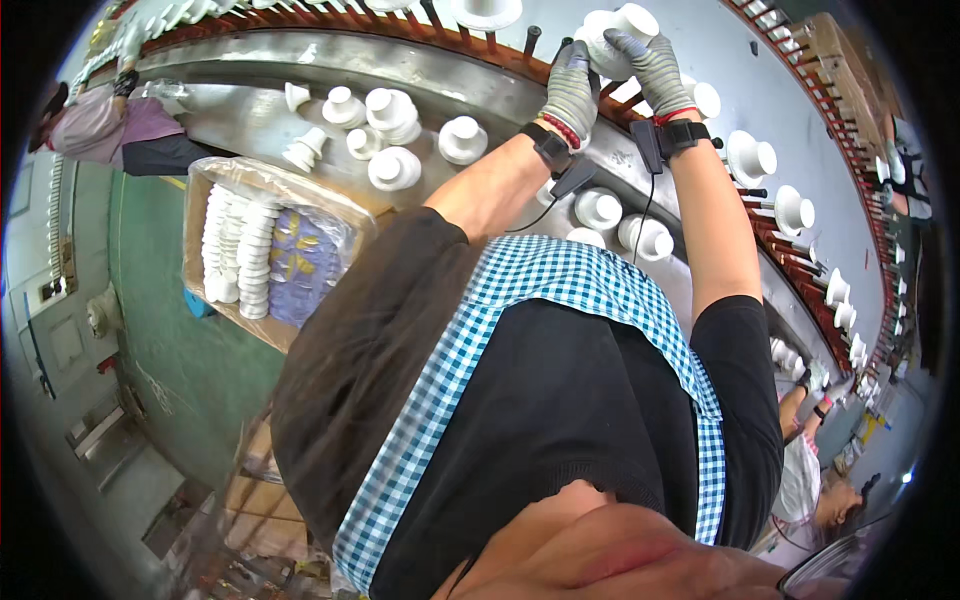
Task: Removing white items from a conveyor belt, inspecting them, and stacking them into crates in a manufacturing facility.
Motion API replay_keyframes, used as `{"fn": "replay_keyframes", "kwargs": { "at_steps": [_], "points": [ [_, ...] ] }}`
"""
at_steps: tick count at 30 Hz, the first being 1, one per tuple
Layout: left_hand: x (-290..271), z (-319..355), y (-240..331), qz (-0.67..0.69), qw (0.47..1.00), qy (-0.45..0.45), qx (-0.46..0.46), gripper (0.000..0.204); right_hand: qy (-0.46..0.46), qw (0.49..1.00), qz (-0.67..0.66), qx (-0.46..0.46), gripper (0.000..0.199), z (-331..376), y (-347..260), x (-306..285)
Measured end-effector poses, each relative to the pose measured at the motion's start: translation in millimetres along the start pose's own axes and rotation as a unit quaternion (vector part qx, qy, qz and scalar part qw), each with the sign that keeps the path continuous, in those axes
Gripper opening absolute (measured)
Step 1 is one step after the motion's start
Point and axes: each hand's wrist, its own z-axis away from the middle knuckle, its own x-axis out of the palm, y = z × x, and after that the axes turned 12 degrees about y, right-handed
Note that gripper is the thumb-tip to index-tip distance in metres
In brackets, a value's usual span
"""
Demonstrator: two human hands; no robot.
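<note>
My right hand point(658, 75), in a grey-and-white glove, is closed on a white flanged cup-shaped piece point(636, 20) over the rack at the top of the view. Its fingers lie across the piece's side. Close by on the left, my gloved left hand point(572, 95) has its fingers curled together at the lower left edge of that piece; what they grip is hidden. Several similar white pieces point(393, 168) stand on the metal ledge point(440, 85) left of my arm. More white pieces point(648, 240) lie between my forearms.
Brown pegs point(531, 40) line the curving rack, some bearing white pieces point(750, 158). A plastic-lined carton point(275, 335) at left holds stacked white pieces and purple dividers. One person point(120, 130) stands at far left, another point(800, 470) at lower right. Thin black cables hang from my wrist devices.
</note>
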Motion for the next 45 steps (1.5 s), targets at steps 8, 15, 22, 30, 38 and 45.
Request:
{"fn": "replay_keyframes", "kwargs": {
  "at_steps": [8, 15, 22, 30, 38, 45],
  "points": [
    [30, -1, 26, -0.039, 0.999, -0.029, -0.024, 0.033, 0.075, 0.973, -0.161, -0.149, 0.022, -57, 43, -10],
    [35, 23, 111, -0.559, 0.659, 0.097, 0.494, 0.054, -0.009, 0.911, -0.41, -0.047, 0.06, 85, -87, -15],
    [20, -16, 125, -0.797, 0.282, -0.094, 0.525, 0.043, 0.144, 0.948, -0.281, 0.051, 0.073, 246, 23, -136],
    [9, -10, 146, -0.591, 0.554, -0.056, 0.584, 0.034, 0.282, 0.958, -0.021, 0.042, 0.047, 350, 82, -227],
    [91, 138, 8, -0.478, 0.695, -0.455, 0.286, 0.032, 0.356, 0.908, -0.213, 0.064, 0.04, 359, 88, -235],
    [118, 140, -131, -0.519, 0.66, -0.483, 0.248, 0.064, 0.345, 0.796, -0.489, 0.091, 0.038, 303, -13, -183]
  ]
}}
